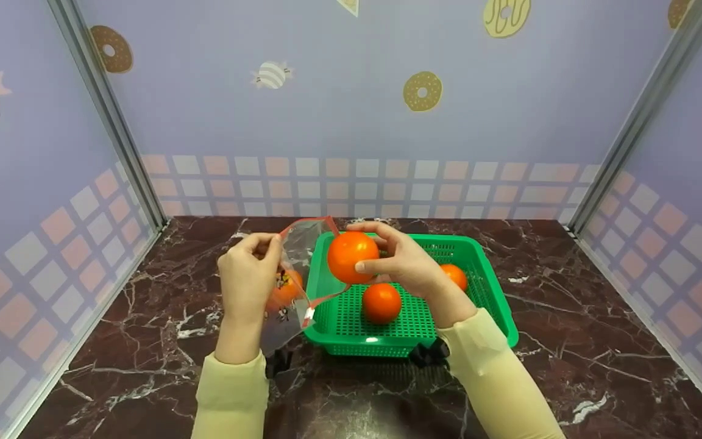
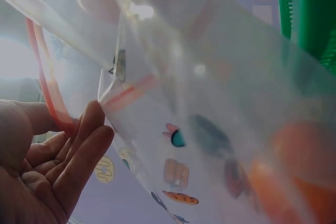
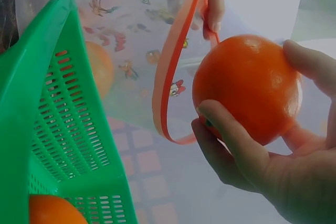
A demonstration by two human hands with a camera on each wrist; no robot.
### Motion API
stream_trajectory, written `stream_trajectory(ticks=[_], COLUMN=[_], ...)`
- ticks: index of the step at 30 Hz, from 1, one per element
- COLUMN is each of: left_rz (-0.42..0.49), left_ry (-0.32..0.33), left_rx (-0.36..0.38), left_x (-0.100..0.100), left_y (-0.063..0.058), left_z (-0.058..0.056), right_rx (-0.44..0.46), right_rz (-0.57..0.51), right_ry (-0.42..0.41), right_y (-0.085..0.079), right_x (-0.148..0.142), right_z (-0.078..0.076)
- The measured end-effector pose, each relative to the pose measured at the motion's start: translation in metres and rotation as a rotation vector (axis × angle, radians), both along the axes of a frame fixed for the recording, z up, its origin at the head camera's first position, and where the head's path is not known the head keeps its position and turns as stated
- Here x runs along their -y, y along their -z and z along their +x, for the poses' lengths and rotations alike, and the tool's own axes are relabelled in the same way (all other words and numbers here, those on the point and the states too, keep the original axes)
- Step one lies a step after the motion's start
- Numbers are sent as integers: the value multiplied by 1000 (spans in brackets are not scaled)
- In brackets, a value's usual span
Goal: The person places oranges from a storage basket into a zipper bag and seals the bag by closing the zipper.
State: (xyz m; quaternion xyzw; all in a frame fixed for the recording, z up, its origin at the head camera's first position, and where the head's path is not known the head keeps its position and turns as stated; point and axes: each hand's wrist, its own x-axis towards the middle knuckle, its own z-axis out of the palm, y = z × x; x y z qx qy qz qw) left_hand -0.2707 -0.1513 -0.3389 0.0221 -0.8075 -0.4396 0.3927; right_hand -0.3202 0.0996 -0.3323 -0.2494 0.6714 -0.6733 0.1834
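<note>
In the head view my left hand [image 1: 248, 274] pinches the red-edged rim of a clear plastic zip bag [image 1: 302, 244] printed with small food and cartoon figures. The bag's mouth gapes toward the right, and an orange [image 1: 287, 288] shows through its wall low down. My right hand [image 1: 409, 261] grips another orange [image 1: 353, 257] between thumb and fingers, right at the bag's mouth. From the right wrist view, the held orange [image 3: 247, 88] is beside the red rim [image 3: 170, 77]. Below it, the green basket [image 1: 491, 274] holds an orange [image 1: 381, 303] near its middle and another [image 1: 454, 277] at the right.
The basket stands on a dark red marbled tabletop [image 1: 162, 341]. Patterned lilac wall panels [image 1: 351, 122] enclose the back and both sides, with metal posts [image 1: 107, 116] at the corners. A black band [image 1: 429, 353] sits at the right wrist, close to the basket's front rim.
</note>
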Motion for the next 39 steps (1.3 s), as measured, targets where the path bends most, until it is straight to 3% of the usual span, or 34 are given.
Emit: stream_trajectory(ticks=[16,32,39], left_rz=[13,14,18], left_ry=[-3,-2,-1], left_rx=[-2,7,5], left_x=[0,1,1], left_y=[-1,0,0], left_z=[0,-1,-1], right_rx=[-290,-349,-336], right_rz=[295,457,454], right_ry=[100,103,104], right_y=[-3,-2,-1], right_x=[25,38,40], right_z=[16,20,20])
